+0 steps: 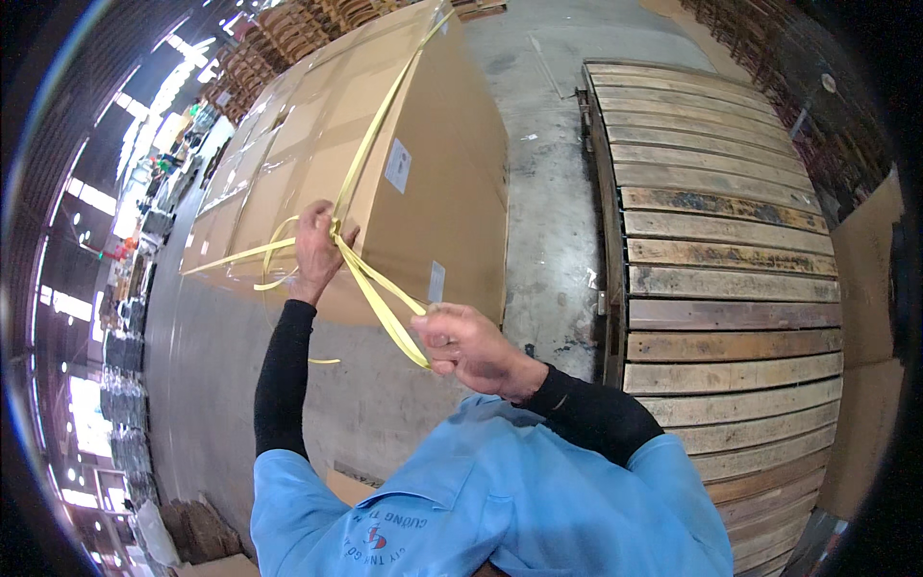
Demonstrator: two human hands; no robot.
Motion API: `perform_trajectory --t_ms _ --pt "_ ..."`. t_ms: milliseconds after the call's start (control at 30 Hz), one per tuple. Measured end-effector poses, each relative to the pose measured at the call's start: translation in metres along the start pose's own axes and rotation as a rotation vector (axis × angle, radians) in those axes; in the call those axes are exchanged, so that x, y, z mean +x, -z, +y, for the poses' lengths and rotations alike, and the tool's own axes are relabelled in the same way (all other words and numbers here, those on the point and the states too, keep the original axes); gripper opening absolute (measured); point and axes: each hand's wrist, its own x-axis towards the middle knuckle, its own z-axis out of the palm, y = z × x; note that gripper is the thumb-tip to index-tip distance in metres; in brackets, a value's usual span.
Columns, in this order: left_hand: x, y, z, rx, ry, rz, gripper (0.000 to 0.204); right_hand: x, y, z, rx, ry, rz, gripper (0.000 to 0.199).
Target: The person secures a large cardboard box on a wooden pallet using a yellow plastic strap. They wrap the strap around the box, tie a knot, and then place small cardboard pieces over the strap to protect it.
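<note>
A large brown cardboard box (452,144) stands before me, with clear tape on its top and white labels on its side. Yellow strapping (373,130) runs along its upper edge and across its near end, meeting at the near corner. There my left hand (317,245) is closed on the strapping where the bands come together. My right hand (471,348) is closed round a loop of the same strapping, pulled out from the corner toward me. A loose strap end curls beside my left hand, over the box's near end.
On the right lies a long slatted wooden platform (731,279), with a strip of concrete floor (553,192) between it and the box. Stacked wooden pieces (279,48) stand behind the box. Flat cardboard (870,260) leans at the far right. Stacked goods line the left side.
</note>
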Motion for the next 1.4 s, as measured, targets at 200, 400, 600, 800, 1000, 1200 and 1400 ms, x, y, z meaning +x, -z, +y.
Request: perform_trajectory --t_ms 200,400,600,800,1000,1200,1400 --pt "-0.048 -0.014 -0.007 -0.046 0.587 0.329 0.053 0.012 -0.025 -0.042 0.234 -0.076 -0.154 0.02" --pt "-0.043 -0.022 -0.025 0.051 0.581 0.297 0.092 0.02 -0.051 -0.069 0.201 -0.126 -0.254 0.02" --pt "-0.001 -0.02 -0.035 0.08 0.334 0.346 0.079 0.019 -0.026 -0.059 0.314 -0.202 -0.184 0.028" --pt "-0.016 -0.018 -0.036 -0.039 0.438 -0.051 0.029 0.018 0.016 -0.057 0.358 -0.174 -0.166 0.03" --pt "-0.077 0.046 0.016 0.011 0.58 -0.336 0.032 0.009 0.043 -0.04 0.075 -0.163 0.0 0.019" --pt "-0.085 0.071 0.049 -0.031 0.573 -0.265 0.031 0.012 0.059 -0.032 -0.069 -0.187 0.031 0.037" --pt "-0.08 0.075 0.064 -0.119 0.578 -0.18 0.024 0.028 0.076 -0.046 -0.229 -0.144 0.021 0.034"
